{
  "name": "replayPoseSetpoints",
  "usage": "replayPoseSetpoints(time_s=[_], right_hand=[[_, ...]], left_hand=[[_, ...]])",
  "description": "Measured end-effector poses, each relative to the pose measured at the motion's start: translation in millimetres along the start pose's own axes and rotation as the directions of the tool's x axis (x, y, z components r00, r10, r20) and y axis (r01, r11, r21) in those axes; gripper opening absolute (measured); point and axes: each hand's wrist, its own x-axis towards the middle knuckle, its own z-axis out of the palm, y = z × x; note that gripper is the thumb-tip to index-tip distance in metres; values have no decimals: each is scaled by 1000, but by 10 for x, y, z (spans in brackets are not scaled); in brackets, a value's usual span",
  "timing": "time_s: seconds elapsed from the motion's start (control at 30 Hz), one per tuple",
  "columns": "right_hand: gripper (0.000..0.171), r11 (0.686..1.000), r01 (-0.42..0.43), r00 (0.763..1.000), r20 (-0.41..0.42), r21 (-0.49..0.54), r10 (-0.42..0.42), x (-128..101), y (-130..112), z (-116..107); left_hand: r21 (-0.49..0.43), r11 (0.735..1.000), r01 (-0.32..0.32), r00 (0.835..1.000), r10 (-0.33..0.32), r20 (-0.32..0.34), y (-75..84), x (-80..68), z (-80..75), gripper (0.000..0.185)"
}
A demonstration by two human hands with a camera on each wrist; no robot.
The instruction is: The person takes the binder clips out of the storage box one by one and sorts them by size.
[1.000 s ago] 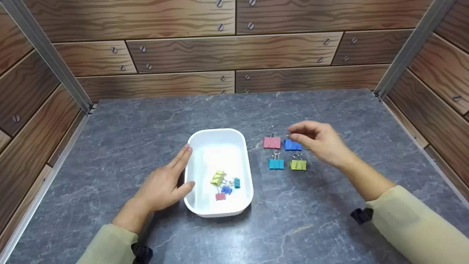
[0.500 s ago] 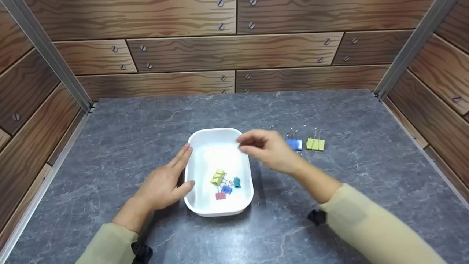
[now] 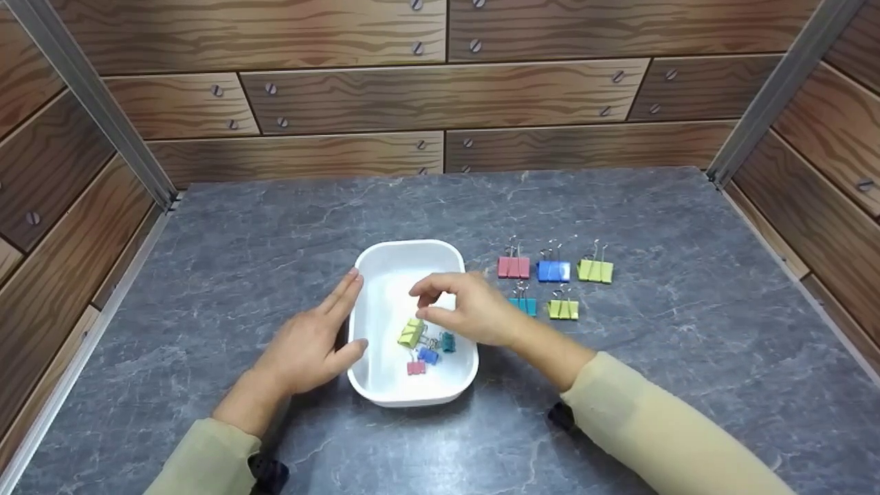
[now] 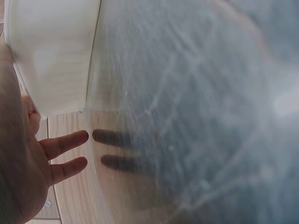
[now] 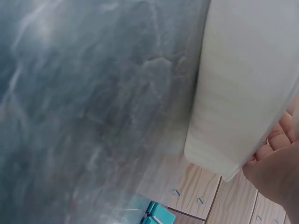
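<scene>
A white rectangular tray [image 3: 375,385] stands on the tabletop. Inside it lie several binder clips: a yellow-green one [image 3: 411,333], a teal one [image 3: 447,342], a blue one [image 3: 427,355] and a red one [image 3: 416,368]. My left hand [image 3: 302,350] rests along the tray's left rim, fingers extended and thumb on the edge. Over the tray, reaching past its right wall, is my right hand [image 3: 471,306], thumb and forefinger apart above the yellow-green clip, with nothing seen between them. In the right wrist view the tray wall hides part of that hand.
Right of the tray, binder clips stand in two rows. The back row has red [image 3: 513,267], blue [image 3: 553,271] and yellow-green [image 3: 595,271] clips. In front are a teal clip [image 3: 526,306], partly behind my right hand, and a smaller yellow-green clip [image 3: 564,309]. Wood-patterned walls surround the table.
My right hand has moved left and nearer from the back row of clips to over the tray, uncovering a yellow-green clip at that row's right end. My left hand has stayed put.
</scene>
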Motion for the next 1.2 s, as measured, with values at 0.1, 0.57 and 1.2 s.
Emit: replayPoseSetpoints(time_s=[0.1, 0.57, 1.2], right_hand=[[30, 997, 12, 998, 57, -79, -7, -6, 15, 21], [28, 942, 102, 989, 133, -320, -62, -8, 12, 87], [20, 943, 38, 993, 118, -330, 2, 1, -9, 115]], left_hand=[[4, 1000, 2, 1000, -2, 4, 1, 1, 6, 91], [15, 1000, -6, 1000, 6, -9, 3, 7, 6, 91], [-1, 1000, -13, 1000, 13, -16, -14, 3, 12, 91]])
